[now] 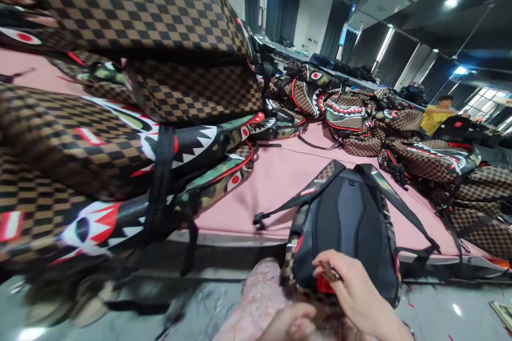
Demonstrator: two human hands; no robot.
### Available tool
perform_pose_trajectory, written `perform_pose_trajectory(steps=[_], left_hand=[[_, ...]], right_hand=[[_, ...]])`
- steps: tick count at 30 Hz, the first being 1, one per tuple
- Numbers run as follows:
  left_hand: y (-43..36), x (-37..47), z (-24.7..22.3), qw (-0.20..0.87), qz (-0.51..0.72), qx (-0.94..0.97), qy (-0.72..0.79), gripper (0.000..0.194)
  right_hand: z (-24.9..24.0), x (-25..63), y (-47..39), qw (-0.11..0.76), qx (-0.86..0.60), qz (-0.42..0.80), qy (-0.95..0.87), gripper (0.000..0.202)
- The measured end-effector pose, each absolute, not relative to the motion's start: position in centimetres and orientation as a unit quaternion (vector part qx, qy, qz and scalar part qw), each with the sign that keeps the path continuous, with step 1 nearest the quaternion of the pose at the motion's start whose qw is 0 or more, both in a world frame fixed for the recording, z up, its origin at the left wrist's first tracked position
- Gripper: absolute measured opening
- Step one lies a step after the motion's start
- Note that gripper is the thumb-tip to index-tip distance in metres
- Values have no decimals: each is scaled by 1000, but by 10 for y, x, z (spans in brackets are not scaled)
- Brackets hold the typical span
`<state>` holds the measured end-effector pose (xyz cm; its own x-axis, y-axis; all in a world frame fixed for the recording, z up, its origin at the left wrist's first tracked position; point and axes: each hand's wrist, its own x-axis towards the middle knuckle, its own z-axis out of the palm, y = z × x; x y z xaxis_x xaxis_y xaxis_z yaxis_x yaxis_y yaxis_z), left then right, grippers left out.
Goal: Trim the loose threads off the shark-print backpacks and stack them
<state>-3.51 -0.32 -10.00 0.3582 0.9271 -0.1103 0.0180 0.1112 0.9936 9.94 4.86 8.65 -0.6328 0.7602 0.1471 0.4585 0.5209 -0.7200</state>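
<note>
A backpack (347, 218) leans on the table's front edge with its black padded back toward me and its shoulder straps spread to both sides. My right hand (356, 282) is over its lower end, thumb and fingers closed around a small dark brown thing (330, 273) whose kind I cannot make out. Just under those fingers shows a red patch (325, 285). My left hand (290, 324) is low in the view, close to the bottom of the backpack. Motion smears it, so its fingers cannot be read.
Checkered backpacks (140, 5) with shark-mouth prints are piled high at the left. More backpacks (348, 112) lie along the far side and right of the pink tabletop (280, 170). A person in yellow (438, 114) is farther back at the right. Straps hang over the table edge.
</note>
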Motion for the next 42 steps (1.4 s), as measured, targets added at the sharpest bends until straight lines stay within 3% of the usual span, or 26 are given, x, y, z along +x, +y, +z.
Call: perform_pose_trajectory(steps=[3, 8, 14, 19, 23, 28, 42], left_hand=[[-2, -85, -93, 621, 472, 379, 498, 43], [49, -146, -76, 515, 617, 205, 559, 44], [112, -167, -76, 607, 570, 212, 512, 34], [91, -152, -42, 699, 489, 273, 445, 36], [51, -119, 1, 669, 541, 314, 402, 39], [24, -91, 29, 603, 571, 323, 454, 34], [11, -69, 45, 502, 494, 431, 563, 24]], right_hand=[[43, 111, 39, 185, -418, 330, -826, 23], [-1, 131, 20, 182, -525, 282, -782, 12], [-2, 136, 4, 277, -580, 268, -718, 22], [0, 125, 10, 343, -542, 331, -692, 19], [10, 112, 25, 398, -515, 295, -699, 17], [28, 108, 39, 442, -428, 257, -745, 20], [49, 114, 32, 309, -431, 203, -823, 24]])
